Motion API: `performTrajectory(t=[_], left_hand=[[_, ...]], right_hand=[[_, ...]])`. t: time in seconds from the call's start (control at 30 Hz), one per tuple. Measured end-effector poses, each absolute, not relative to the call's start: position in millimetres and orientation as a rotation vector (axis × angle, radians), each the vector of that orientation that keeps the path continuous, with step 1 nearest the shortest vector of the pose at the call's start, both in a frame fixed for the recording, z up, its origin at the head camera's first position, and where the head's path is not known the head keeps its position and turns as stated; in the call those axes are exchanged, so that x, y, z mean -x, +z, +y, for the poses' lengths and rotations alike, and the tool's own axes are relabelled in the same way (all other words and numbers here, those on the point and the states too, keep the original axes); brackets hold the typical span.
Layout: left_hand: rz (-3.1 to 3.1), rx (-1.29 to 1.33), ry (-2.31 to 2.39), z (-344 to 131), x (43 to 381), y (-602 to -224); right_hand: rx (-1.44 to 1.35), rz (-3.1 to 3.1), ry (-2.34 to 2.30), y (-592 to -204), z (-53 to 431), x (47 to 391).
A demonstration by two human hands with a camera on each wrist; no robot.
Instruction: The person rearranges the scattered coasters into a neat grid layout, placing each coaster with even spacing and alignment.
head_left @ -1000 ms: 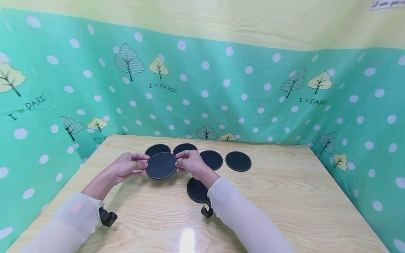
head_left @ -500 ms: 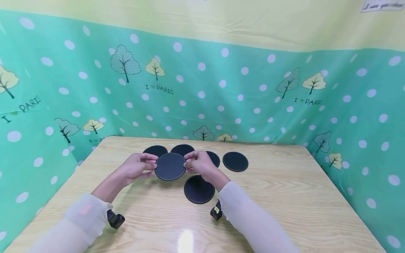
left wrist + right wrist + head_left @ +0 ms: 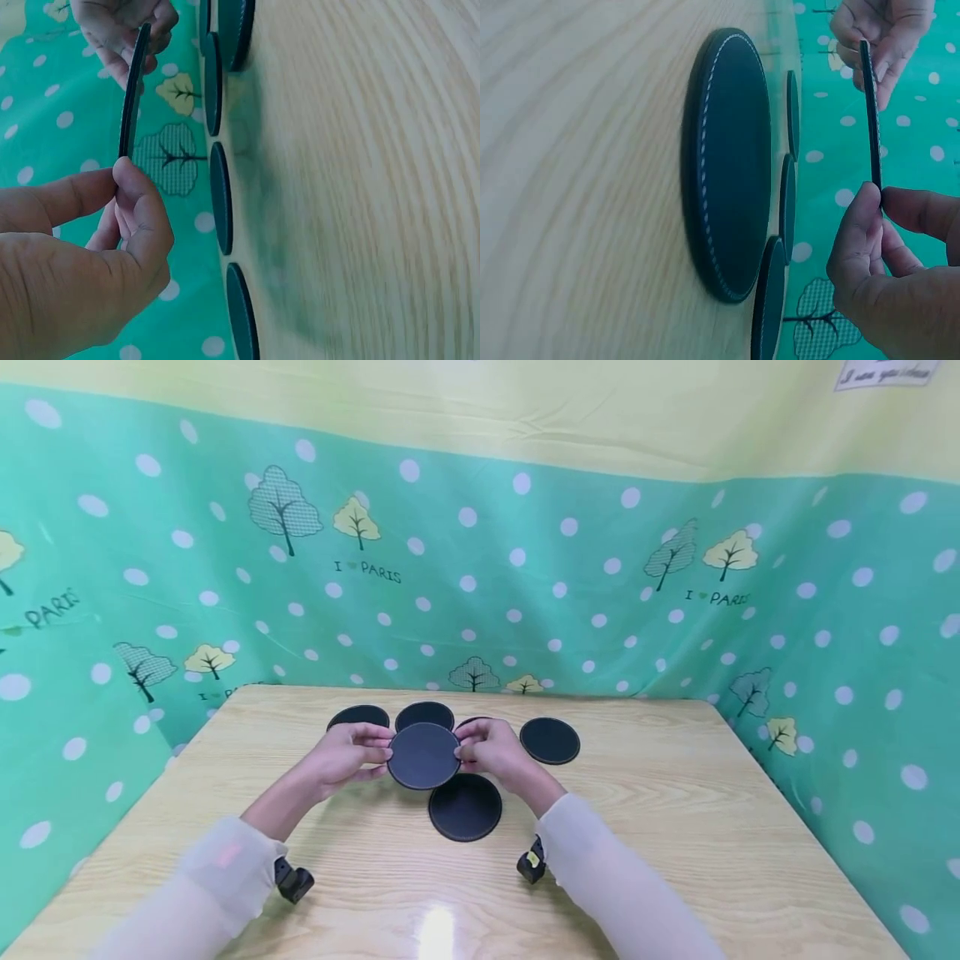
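Note:
A round black coaster [image 3: 424,756] with a stitched rim is held up over the table between both hands. My left hand [image 3: 347,758] pinches its left edge between thumb and fingers, while my right hand [image 3: 498,753] pinches the opposite edge. Both wrist views show the held coaster [image 3: 133,97] edge-on, raised off the wood. Just below it in the head view, another black coaster [image 3: 467,810] lies flat, its top slightly overlapped by the held one.
Along the back of the wooden table [image 3: 660,827] lies a row of several matching coasters, including one at the right end [image 3: 550,741]. One in that row is mostly hidden behind my right hand. A green dotted curtain [image 3: 525,568] hangs behind the table.
Both hands have carried the held coaster to the right. The front coaster has come out from behind my right wrist, and one back-row coaster is now mostly covered by my right hand.

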State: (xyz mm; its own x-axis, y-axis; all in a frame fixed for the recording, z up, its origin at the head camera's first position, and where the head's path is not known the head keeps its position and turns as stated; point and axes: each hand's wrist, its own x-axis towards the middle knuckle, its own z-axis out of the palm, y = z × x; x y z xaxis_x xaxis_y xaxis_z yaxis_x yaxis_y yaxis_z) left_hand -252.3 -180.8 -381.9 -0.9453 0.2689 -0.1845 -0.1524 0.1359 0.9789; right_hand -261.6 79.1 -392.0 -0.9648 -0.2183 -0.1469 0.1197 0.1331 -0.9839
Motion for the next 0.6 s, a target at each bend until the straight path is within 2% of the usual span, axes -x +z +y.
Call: performTrajectory(t=[0.6], left_hand=[[2.054, -0.097, 1.895, -141, 256, -398]], right_hand=[[0.038, 2.21, -1.82, -398, 119, 263]])
